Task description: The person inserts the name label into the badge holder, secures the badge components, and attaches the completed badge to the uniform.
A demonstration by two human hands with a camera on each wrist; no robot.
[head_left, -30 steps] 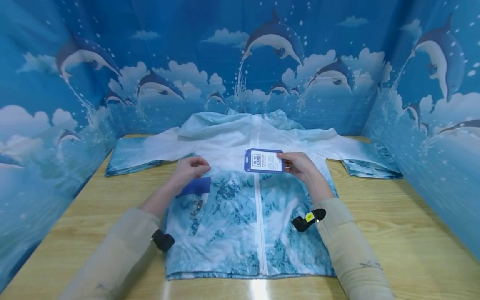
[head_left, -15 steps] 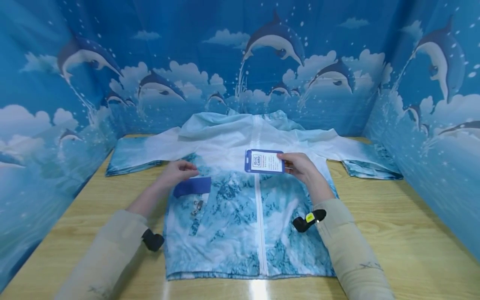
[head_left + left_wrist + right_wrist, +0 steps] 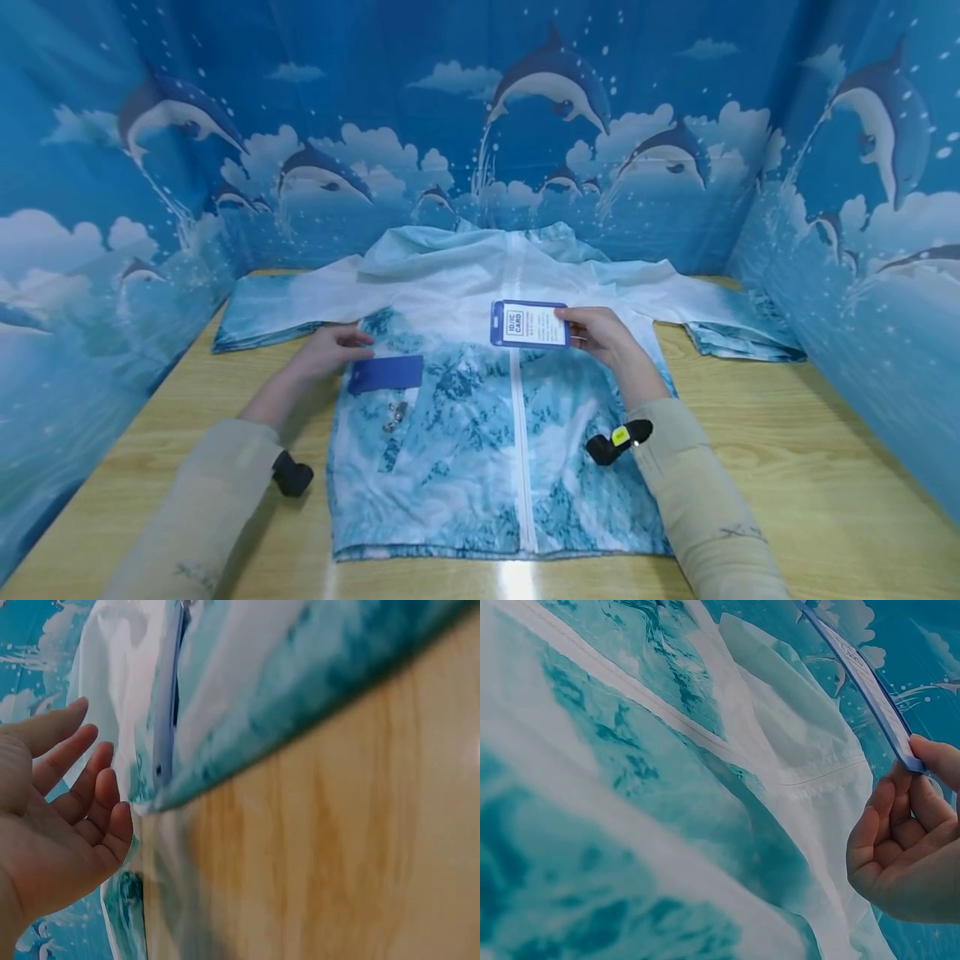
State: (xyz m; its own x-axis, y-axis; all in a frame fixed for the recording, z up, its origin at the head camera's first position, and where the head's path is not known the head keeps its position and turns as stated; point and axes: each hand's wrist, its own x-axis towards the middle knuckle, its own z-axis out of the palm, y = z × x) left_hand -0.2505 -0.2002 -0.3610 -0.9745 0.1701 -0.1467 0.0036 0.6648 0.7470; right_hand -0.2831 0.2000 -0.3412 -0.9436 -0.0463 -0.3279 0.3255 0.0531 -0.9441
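Note:
My right hand (image 3: 598, 335) pinches the right end of a blue-rimmed ID card holder (image 3: 531, 325) between thumb and fingers, above the jacket. Its white insert reads "ID/IC CARD". The right wrist view shows the thumb on the card holder's (image 3: 870, 690) lower corner. A light blue and white zip jacket (image 3: 450, 492) lies spread on the table. On its left side rests a flat blue rectangular piece (image 3: 386, 373), with small metal clips (image 3: 395, 415) just below. My left hand (image 3: 324, 354) is just left of that piece, holding nothing; its fingers (image 3: 94, 776) are loosely bent.
The jacket's sleeves (image 3: 273, 308) reach out to both sides over the wooden table (image 3: 780, 450). Curtains printed with dolphins (image 3: 375, 75) enclose the table at the back and both sides.
My left hand has drawn back leftward from over the blue rectangular piece, which now shows in full. My right hand and the ID card holder have hardly moved.

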